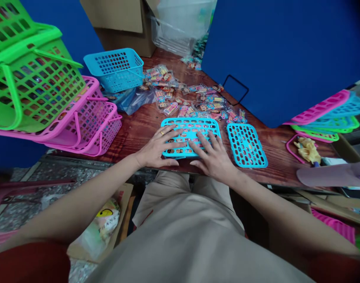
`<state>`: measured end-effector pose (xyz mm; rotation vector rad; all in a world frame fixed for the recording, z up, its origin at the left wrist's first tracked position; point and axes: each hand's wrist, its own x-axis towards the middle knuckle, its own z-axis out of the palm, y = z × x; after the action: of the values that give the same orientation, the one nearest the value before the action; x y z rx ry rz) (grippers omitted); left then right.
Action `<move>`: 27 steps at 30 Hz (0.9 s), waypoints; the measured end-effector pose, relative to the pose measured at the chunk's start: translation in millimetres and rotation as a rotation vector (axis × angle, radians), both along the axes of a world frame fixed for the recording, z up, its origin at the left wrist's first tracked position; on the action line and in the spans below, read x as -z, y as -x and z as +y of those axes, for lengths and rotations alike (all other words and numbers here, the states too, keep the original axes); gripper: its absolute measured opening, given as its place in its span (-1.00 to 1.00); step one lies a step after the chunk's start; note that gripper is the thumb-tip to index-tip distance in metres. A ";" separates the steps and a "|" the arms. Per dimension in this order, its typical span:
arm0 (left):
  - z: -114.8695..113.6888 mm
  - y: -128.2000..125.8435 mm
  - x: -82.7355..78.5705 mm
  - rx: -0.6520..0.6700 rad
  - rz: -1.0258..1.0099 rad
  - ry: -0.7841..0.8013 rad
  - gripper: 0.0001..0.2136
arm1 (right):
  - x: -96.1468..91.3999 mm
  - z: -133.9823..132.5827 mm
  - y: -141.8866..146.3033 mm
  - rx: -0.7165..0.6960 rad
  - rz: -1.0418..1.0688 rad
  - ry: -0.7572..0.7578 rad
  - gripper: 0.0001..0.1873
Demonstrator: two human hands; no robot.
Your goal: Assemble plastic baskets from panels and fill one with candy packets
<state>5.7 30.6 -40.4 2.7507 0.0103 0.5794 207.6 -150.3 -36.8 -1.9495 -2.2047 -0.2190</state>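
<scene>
Both palms rest on a blue plastic basket lid (184,135), a slotted panel that lies level in front of me at the table's near edge. My left hand (165,144) has its fingers stretched over the lid's left half, a ring on one of them. Over the right half spreads my right hand (212,155), fingers apart. Colourful packets show through the slots; how much of a basket sits under the lid is mostly hidden. Just to the right lies a second blue slotted panel (247,145), touched by neither hand.
Small plastic-wrapped toy packets (194,100) lie scattered behind the lid. A blue basket (118,70) stands at the back left. Stacked green baskets (41,82) and pink baskets (94,118) rise at left. Several coloured lids (324,118) and a purple bottle-like object (330,175) are at right.
</scene>
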 end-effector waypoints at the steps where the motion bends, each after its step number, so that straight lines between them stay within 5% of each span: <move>1: 0.2 0.5 -1.2 0.001 0.018 0.009 -0.52 | -2.5 0.9 -0.9 0.005 0.027 0.005 -0.38; 8: -6.8 0.5 -12.7 -0.044 0.034 -0.053 -0.66 | -22.0 17.7 -4.9 0.090 0.108 -0.007 -0.43; 16: -13.9 -3.6 -19.0 -0.090 0.056 -0.110 -0.69 | -22.1 24.2 0.3 0.135 0.062 0.092 -0.41; 27: -19.1 -10.5 -17.2 -0.159 0.043 -0.075 -0.74 | -31.4 26.2 -18.1 0.022 0.254 0.082 -0.38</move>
<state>16.2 11.5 -23.2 2.8524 0.2233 0.5728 225.7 -124.1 -5.4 -1.9223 -2.0585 0.1125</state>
